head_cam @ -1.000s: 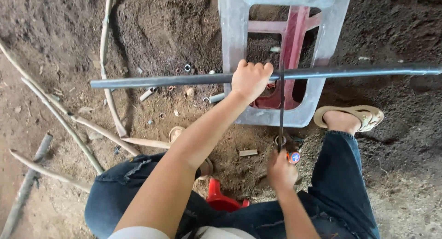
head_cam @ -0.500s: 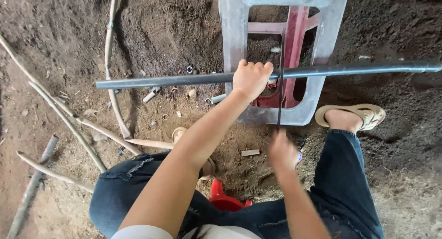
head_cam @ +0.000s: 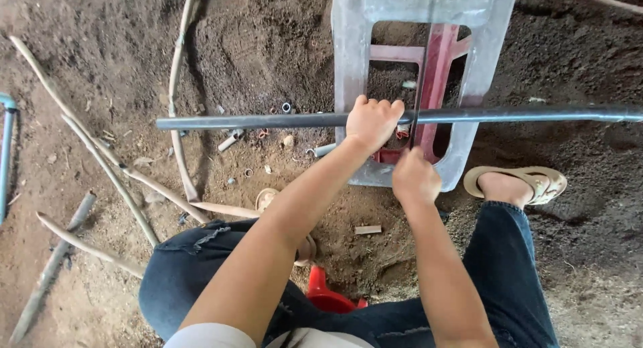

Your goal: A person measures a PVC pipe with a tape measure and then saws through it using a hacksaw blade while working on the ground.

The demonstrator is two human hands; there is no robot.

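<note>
A long dark grey pipe point(head_cam: 254, 121) lies across an overturned grey plastic stool point(head_cam: 349, 60) on the dirt. My left hand point(head_cam: 372, 122) grips the pipe on top of the stool. Just to its right, my right hand point(head_cam: 414, 178) is closed on the handle of a thin saw blade point(head_cam: 419, 73) that crosses the pipe and reaches away from me. I sit on a red stool point(head_cam: 325, 296), with my right foot in a tan sandal point(head_cam: 536, 180) beside the grey stool.
Short cut pipe pieces point(head_cam: 232, 140) lie on the soil left of the stool. Thin sticks point(head_cam: 100, 160) and a pale hose point(head_cam: 178, 73) lie at left. A blue pipe point(head_cam: 5, 154) runs along the left edge.
My right hand has pushed forward from near my knee up to the pipe, driving the blade farther across it. My left hand has kept its grip on the pipe.
</note>
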